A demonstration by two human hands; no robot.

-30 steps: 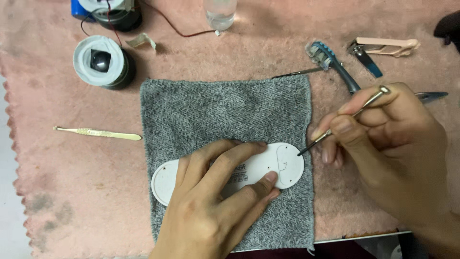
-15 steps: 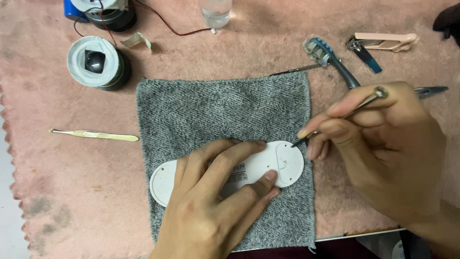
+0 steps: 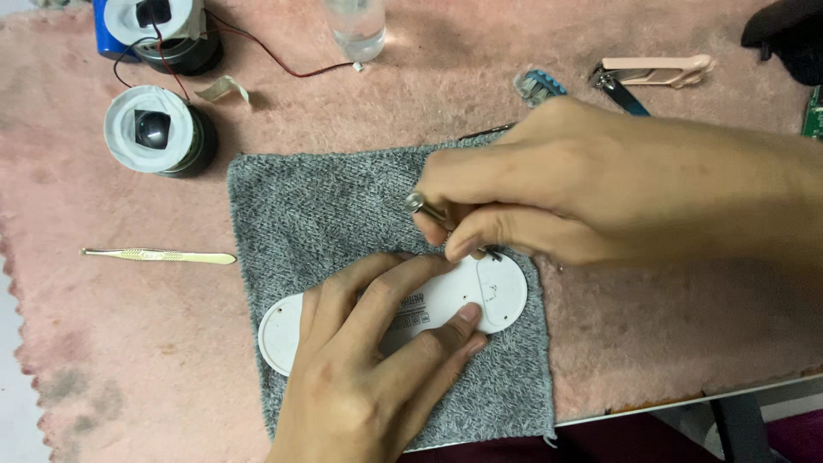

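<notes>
Right fingers point(image 3: 467, 244) now over white case point(image 3: 501, 291), metal tool point(image 3: 429, 208) swung inward

I see white oval device point(image 3: 480, 296) flat on grey cloth point(image 3: 326, 214), left hand point(image 3: 369, 369) pressing it; thin metal tool point(image 3: 429, 210), tilted, pinched in right hand point(image 3: 583, 189), tip at device's far right edge.

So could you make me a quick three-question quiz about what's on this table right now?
1. True or false: the left hand presses on the white oval device.
2. What does the right hand hold? A) thin metal tool B) scissors C) pen
3. Which cloth lies directly under the device?

Key: 1 true. 2 A. 3 the grey knitted cloth, on the pink mat.
</notes>
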